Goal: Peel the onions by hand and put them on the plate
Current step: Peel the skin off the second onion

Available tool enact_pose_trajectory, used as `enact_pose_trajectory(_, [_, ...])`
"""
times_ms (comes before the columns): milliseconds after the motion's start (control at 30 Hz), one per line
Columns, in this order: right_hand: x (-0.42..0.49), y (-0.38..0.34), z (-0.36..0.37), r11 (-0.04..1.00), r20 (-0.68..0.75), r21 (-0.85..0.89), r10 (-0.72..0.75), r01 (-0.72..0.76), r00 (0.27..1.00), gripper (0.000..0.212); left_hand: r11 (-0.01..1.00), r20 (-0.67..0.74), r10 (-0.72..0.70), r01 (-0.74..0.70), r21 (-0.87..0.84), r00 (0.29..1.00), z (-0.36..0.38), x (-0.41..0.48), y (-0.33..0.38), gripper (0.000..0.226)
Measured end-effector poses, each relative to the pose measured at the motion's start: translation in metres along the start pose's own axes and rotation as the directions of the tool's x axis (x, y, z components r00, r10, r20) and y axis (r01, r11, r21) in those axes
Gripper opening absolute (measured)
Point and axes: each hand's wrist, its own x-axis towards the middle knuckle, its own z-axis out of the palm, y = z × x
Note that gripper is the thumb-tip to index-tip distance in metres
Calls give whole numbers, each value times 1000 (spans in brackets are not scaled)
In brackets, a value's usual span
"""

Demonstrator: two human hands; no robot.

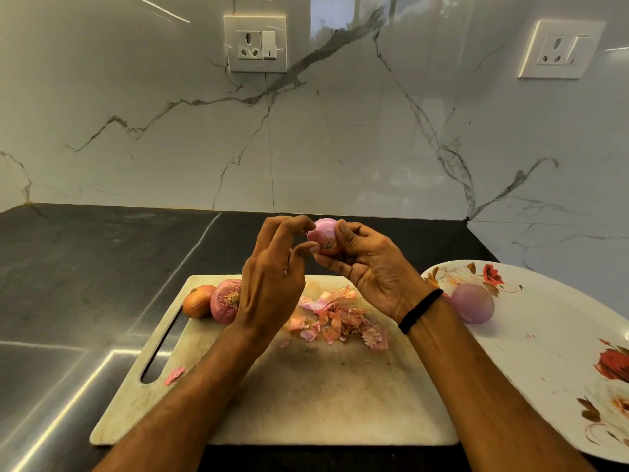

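My right hand grips a partly peeled pink onion above the far edge of the cutting board. My left hand is beside it, thumb and fingertips pinching at the onion's skin near the root end. Two unpeeled onions lie at the board's far left: a small golden one and a larger red one. A peeled purple onion sits on the flowered white plate at the right. Loose onion skins are piled on the board under my hands.
The board lies on a dark stone counter against a marble wall with two power sockets. One skin scrap lies by the board's handle slot. The plate overhangs the lower right of the view.
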Motion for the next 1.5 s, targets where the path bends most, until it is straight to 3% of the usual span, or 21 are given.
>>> enact_pose_trajectory(467, [1,2,-1,998,-29,-61,-18,16,999,47,999,16,1,-1,32,1000,-1,-2,1,12])
enact_pose_trajectory(667, [1,2,-2,997,-34,-81,-25,22,999,48,999,26,25,-25,29,999,-1,-1,-1,40])
enact_pose_trajectory(767, [1,2,-2,995,-41,-100,-27,23,999,48,999,31,31,-32,36,999,-1,-1,-1,42])
enact_pose_trajectory(1033, [2,4,-2,994,-53,-110,-27,21,998,46,998,38,40,-41,40,998,0,-3,-3,17])
enact_pose_trajectory(1233, [3,5,-3,994,-69,-111,-26,18,997,47,1000,79,13,-13,5,997,-1,-1,-1,46])
enact_pose_trajectory(1500, [3,4,-3,991,-59,-131,-33,25,998,46,996,47,78,-80,41,996,-2,0,-2,21])
